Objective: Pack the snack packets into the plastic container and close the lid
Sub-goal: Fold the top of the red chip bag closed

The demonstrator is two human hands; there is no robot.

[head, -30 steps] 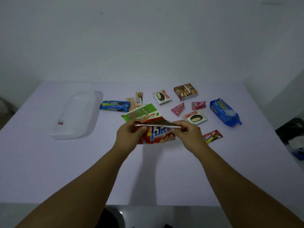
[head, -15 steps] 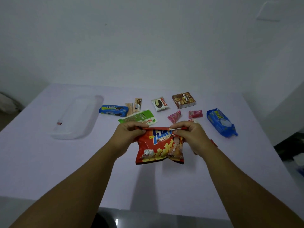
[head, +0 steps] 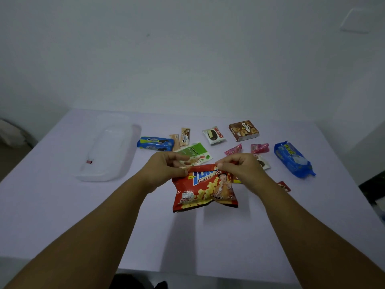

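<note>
A red potato-snack bag (head: 205,189) hangs upright above the table's middle, its front facing me. My left hand (head: 164,168) pinches its top left corner and my right hand (head: 241,167) pinches its top right edge. The clear plastic container (head: 108,151) lies at the table's left, apart from both hands. Behind my hands lie a blue cookie pack (head: 155,143), two small tan packets (head: 182,137), a green pouch (head: 194,154), a white cake packet (head: 213,136), a brown cookie box (head: 243,131), two pink sweets (head: 259,148) and a large blue biscuit pack (head: 293,159).
A white cake packet (head: 263,162) and a small red packet (head: 284,186) lie partly hidden by my right hand and wrist. The lilac table (head: 62,215) ends at a white wall behind. Dark objects sit off the table's right edge (head: 373,184).
The red bag went from lying edge-on and flat between my hands to hanging upright with its front toward me. My view tilted up slightly.
</note>
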